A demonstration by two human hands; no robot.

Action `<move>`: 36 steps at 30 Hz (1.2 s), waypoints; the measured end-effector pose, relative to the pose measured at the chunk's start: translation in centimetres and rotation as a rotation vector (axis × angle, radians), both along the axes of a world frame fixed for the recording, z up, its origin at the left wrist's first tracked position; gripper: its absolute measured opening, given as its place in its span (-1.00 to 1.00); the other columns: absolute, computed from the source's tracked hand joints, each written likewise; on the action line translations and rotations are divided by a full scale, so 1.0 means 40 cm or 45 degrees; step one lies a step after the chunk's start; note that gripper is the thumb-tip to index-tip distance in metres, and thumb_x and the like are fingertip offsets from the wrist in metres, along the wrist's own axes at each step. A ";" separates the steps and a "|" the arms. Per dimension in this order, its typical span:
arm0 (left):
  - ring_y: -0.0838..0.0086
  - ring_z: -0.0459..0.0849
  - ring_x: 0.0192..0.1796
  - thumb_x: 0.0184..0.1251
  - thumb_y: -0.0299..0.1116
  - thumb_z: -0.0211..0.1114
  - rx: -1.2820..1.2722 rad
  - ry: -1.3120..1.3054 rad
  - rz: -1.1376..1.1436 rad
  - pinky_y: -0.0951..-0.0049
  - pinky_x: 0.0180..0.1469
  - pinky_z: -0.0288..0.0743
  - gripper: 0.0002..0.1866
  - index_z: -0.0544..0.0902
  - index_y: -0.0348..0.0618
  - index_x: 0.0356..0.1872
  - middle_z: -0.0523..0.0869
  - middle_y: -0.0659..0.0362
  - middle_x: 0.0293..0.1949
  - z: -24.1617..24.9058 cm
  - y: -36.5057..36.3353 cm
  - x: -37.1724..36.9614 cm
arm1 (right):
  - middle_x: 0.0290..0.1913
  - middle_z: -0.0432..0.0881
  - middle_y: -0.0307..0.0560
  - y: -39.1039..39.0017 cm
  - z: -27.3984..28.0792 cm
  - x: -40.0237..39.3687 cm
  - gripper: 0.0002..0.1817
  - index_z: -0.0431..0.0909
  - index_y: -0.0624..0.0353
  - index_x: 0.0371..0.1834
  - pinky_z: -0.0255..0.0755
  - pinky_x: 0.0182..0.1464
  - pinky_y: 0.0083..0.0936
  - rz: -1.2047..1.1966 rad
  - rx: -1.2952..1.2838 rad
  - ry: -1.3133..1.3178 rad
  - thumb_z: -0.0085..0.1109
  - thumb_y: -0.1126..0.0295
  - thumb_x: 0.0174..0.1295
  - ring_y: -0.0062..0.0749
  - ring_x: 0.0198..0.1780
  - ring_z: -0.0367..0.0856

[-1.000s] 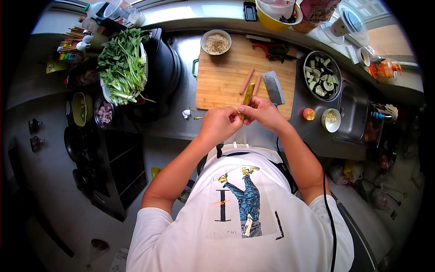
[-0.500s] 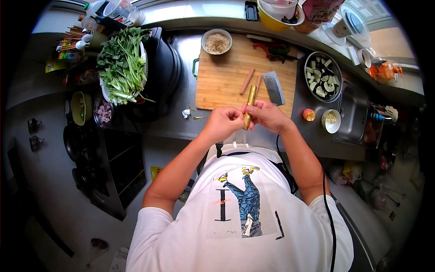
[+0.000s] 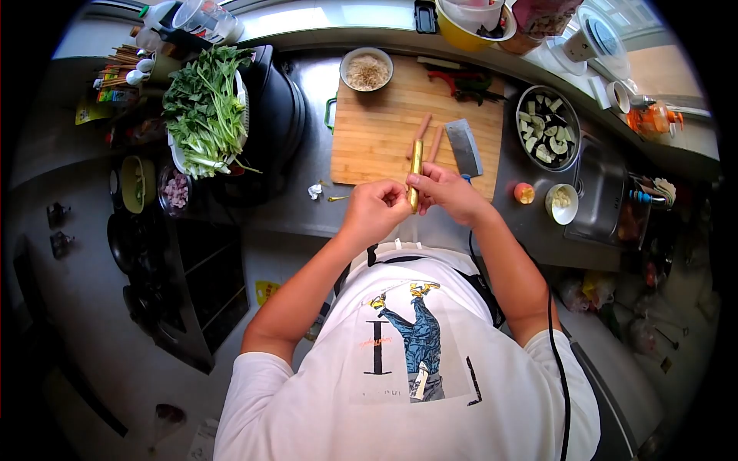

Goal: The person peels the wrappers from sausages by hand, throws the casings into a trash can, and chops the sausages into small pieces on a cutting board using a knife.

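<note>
A bowl (image 3: 367, 91) of pale shreds stands at the far left corner of the cutting board (image 3: 365, 146); red and dark green peppers (image 3: 461, 86) lie by the far right corner. Beyond the board's right edge, the counter (image 3: 492, 238) carries a round pan (image 3: 547, 168) of cut pieces and a small white bowl (image 3: 566, 216). Leafy greens (image 3: 204, 115) heap a white basket (image 3: 245, 127) toward the counter's left end, beside a black appliance (image 3: 273, 115).
</note>
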State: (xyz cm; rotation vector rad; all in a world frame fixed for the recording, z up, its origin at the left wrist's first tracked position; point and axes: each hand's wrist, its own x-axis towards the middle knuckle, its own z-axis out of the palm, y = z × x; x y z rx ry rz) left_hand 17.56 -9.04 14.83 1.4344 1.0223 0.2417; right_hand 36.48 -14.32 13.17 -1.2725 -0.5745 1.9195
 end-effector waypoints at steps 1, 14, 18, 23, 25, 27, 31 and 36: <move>0.75 0.55 -0.40 0.24 -0.48 0.34 0.003 0.000 0.004 0.64 -0.37 0.44 -0.92 0.67 -0.28 -0.41 0.67 0.30 -0.50 0.002 -0.002 0.001 | -0.31 0.65 -0.18 0.003 -0.005 0.000 -0.66 0.50 0.19 -0.13 0.54 -0.26 -0.56 -0.021 -0.007 0.050 0.17 0.10 0.42 -0.55 -0.37 0.62; 0.20 0.71 -0.42 0.09 -0.33 0.31 0.657 0.115 -0.091 0.24 -0.34 0.57 -0.85 0.71 -0.19 -0.50 0.73 0.05 -0.48 0.042 0.009 0.016 | -0.31 0.65 -0.16 0.010 0.016 -0.007 -0.70 0.49 0.27 -0.11 0.54 -0.33 -0.61 -0.034 0.138 -0.165 0.25 0.23 0.38 -0.60 -0.36 0.61; 0.12 0.70 -0.43 0.11 -0.27 0.25 0.731 0.278 -0.189 0.17 -0.34 0.57 -0.80 0.71 -0.15 -0.55 0.71 0.03 -0.53 0.041 0.012 0.021 | -0.35 0.65 -0.17 0.010 0.018 -0.016 -0.71 0.51 0.29 -0.16 0.53 -0.37 -0.63 -0.019 0.145 -0.313 0.29 0.26 0.35 -0.60 -0.41 0.61; 0.11 0.69 -0.46 0.10 -0.27 0.25 0.665 0.313 -0.180 0.16 -0.35 0.57 -0.81 0.71 -0.13 -0.56 0.70 0.02 -0.55 0.051 0.012 0.028 | -0.39 0.65 -0.18 0.011 0.035 -0.019 -0.72 0.51 0.29 -0.20 0.51 -0.40 -0.65 -0.017 0.130 -0.361 0.31 0.27 0.33 -0.61 -0.46 0.60; 0.11 0.69 -0.48 0.10 -0.28 0.26 0.655 0.291 -0.161 0.17 -0.37 0.57 -0.81 0.71 -0.14 -0.56 0.69 0.02 -0.56 0.055 0.012 0.030 | -0.39 0.65 -0.18 0.008 0.025 -0.019 -0.73 0.51 0.28 -0.20 0.51 -0.41 -0.65 -0.045 0.135 -0.288 0.31 0.28 0.33 -0.62 -0.45 0.60; 0.16 0.67 -0.51 0.09 -0.29 0.27 0.540 0.238 -0.104 0.24 -0.38 0.56 -0.83 0.72 -0.15 -0.53 0.68 0.03 -0.57 0.066 0.012 0.034 | -0.38 0.65 -0.18 0.007 0.020 -0.016 -0.73 0.51 0.27 -0.19 0.51 -0.41 -0.65 -0.038 0.120 -0.263 0.31 0.28 0.33 -0.62 -0.45 0.61; 0.36 0.67 -0.55 0.09 -0.33 0.31 0.382 0.187 -0.060 0.38 -0.42 0.53 -0.85 0.72 -0.18 -0.51 0.67 0.08 -0.60 0.051 0.006 0.029 | -0.34 0.66 -0.17 -0.001 0.018 -0.004 -0.74 0.53 0.26 -0.15 0.54 -0.36 -0.64 -0.012 0.163 -0.093 0.27 0.27 0.36 -0.59 -0.40 0.63; 0.68 0.60 -0.46 0.25 -0.43 0.30 -0.291 -0.198 0.113 0.57 -0.38 0.48 -0.86 0.71 -0.30 -0.42 0.72 0.22 -0.51 0.028 0.007 0.021 | -0.29 0.67 -0.16 -0.016 0.006 0.012 -0.74 0.53 0.22 -0.08 0.54 -0.25 -0.59 -0.025 0.155 0.140 0.19 0.23 0.41 -0.54 -0.31 0.65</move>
